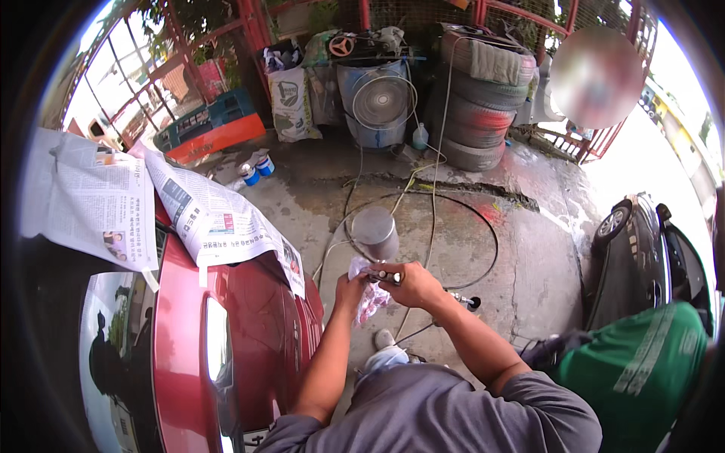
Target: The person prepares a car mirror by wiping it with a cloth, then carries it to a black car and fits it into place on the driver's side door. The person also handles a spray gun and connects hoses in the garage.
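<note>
In front of my body I hold a paint spray gun (387,277) with a grey, cloudy cup (375,230) on top. My right hand (415,285) is closed around the gun's metal body. A white and pink rag (371,303) is bunched in my left hand (350,290), pressed against the gun beneath the cup. The fingers of both hands are partly hidden. To my left stands a red car (181,332), its upper part covered with taped newspaper sheets (226,223).
Hoses (495,249) loop across the concrete floor. Paint cans (264,166), a drum (370,90) and stacked tires (479,113) stand ahead. Close on my right is a person in a green shirt (642,370), beside a dark car (630,264).
</note>
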Motion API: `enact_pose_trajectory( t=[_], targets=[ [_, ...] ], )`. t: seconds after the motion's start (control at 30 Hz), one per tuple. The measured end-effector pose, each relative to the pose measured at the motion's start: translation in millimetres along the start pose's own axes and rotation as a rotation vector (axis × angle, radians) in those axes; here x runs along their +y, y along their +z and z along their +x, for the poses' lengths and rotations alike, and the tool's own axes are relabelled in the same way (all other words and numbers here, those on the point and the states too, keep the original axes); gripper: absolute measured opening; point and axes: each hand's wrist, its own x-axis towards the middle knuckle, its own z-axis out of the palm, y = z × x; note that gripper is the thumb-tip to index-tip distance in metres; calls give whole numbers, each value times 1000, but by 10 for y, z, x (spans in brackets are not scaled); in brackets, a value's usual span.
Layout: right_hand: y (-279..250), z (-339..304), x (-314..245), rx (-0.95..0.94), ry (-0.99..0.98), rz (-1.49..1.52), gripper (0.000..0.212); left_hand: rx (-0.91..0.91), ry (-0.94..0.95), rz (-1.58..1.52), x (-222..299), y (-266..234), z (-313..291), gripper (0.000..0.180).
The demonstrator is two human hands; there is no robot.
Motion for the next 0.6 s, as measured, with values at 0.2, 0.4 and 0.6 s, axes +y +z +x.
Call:
enact_pose_trajectory(
  t=[0.2,0.4,0.6],
  targets=[
    [-790,1234,329,-9,61,-16,44,6,77,126,439,522,1450,30],
    [-1168,2748,885,8,-51,59,45,49,40,152,1049,833,2843,37],
    [-1704,4348,950,-166,-213,59,46,254,49,70,1560,907,4031,38]
  ],
)
